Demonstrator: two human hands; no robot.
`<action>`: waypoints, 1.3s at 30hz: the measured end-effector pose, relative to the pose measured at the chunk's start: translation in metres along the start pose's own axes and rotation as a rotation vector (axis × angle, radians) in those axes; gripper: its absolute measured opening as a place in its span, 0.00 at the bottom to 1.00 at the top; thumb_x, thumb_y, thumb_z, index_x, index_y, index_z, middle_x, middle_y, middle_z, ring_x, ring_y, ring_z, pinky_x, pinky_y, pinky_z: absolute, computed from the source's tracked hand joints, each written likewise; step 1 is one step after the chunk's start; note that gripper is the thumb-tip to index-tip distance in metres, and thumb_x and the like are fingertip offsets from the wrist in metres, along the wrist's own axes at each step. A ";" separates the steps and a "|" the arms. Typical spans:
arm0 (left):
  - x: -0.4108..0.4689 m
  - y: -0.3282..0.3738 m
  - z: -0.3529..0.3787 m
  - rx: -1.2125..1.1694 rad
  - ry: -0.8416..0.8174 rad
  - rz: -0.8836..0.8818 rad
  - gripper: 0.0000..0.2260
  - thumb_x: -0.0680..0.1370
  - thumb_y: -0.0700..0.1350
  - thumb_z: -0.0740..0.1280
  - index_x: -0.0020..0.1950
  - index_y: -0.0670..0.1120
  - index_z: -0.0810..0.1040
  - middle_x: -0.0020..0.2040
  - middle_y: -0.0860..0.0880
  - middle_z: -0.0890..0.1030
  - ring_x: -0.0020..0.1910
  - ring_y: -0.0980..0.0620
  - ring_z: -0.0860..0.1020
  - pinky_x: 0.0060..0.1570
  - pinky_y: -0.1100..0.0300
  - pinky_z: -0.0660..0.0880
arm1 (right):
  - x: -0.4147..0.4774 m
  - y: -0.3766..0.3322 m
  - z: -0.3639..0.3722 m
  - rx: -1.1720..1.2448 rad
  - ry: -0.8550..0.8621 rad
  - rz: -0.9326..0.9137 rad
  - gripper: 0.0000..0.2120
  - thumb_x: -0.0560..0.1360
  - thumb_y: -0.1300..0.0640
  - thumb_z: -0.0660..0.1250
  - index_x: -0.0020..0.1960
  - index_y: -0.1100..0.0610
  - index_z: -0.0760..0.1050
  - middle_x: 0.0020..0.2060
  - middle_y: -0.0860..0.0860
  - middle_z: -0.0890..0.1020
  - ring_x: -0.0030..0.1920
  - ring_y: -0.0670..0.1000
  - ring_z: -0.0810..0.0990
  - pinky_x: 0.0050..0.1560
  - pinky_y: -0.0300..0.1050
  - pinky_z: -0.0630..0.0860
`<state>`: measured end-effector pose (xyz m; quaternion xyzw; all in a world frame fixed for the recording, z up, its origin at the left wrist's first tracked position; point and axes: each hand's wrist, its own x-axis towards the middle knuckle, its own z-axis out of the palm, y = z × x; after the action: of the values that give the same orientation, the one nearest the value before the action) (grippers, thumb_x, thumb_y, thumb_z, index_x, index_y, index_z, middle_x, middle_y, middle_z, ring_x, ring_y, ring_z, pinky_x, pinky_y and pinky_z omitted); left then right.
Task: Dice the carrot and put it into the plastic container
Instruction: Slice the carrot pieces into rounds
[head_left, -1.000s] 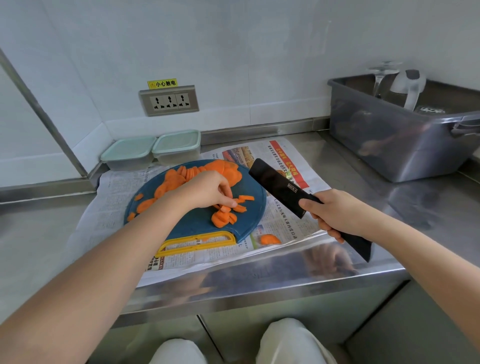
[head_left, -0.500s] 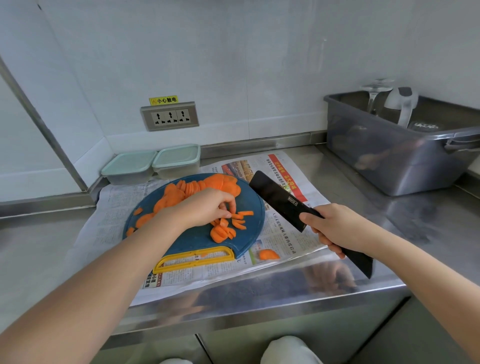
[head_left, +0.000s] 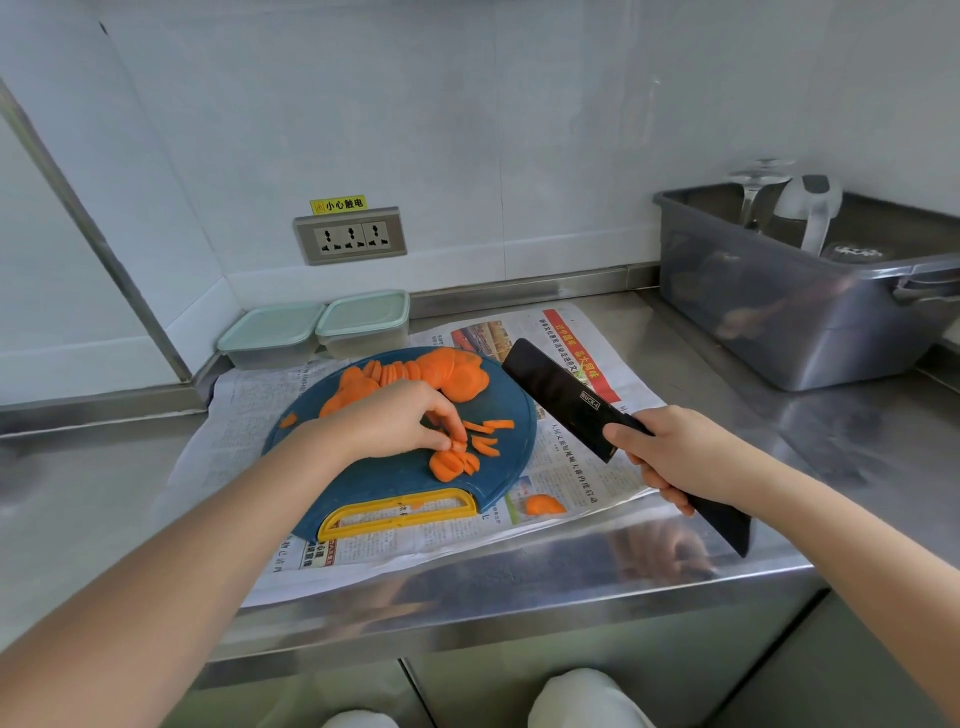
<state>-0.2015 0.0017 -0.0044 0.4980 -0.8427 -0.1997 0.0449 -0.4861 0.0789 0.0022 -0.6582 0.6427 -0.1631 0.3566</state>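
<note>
left grip (head_left: 395, 421) pinches a few carrot slices (head_left: 451, 463) together on the blue cutting board (head_left: 363, 483) while right grip (head_left: 670, 457) clasps the black knife (head_left: 561, 395) raised beside it; mid-dicing, i judge, so next the blade must come down across that stack, clear of the fingers (head_left: 441, 415), lidded plastic container (head_left: 363, 322) untouched behind

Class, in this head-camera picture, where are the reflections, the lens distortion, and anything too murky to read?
Head view: the steel counter mirrors the right hand as a smeared reflection near its front edge; wide-angle distortion stretches the forearms toward the corners; light is soft, shadows faint; the translucent grey tub shows its contents only as murky shapes.
</note>
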 end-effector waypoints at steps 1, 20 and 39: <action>0.000 0.000 0.001 -0.017 0.015 0.001 0.05 0.75 0.45 0.71 0.49 0.53 0.83 0.46 0.62 0.81 0.49 0.66 0.77 0.52 0.68 0.70 | -0.001 -0.001 0.000 0.000 -0.001 0.002 0.15 0.81 0.50 0.58 0.38 0.56 0.68 0.24 0.52 0.71 0.19 0.49 0.67 0.26 0.42 0.71; -0.001 0.004 -0.003 -0.116 0.189 -0.181 0.08 0.74 0.51 0.72 0.50 0.51 0.77 0.46 0.54 0.80 0.46 0.57 0.79 0.48 0.60 0.76 | 0.001 0.000 0.000 0.024 0.027 0.004 0.16 0.81 0.51 0.58 0.38 0.57 0.69 0.23 0.52 0.71 0.19 0.50 0.67 0.24 0.42 0.71; -0.039 0.021 0.039 -0.157 0.307 -0.489 0.10 0.74 0.53 0.71 0.38 0.51 0.73 0.37 0.50 0.80 0.34 0.56 0.75 0.31 0.61 0.68 | 0.003 0.001 0.004 0.038 -0.008 -0.018 0.16 0.81 0.49 0.58 0.40 0.58 0.69 0.25 0.53 0.71 0.20 0.49 0.67 0.24 0.42 0.70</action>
<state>-0.2100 0.0551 -0.0272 0.7055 -0.6631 -0.1917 0.1606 -0.4842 0.0776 -0.0019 -0.6578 0.6320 -0.1759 0.3701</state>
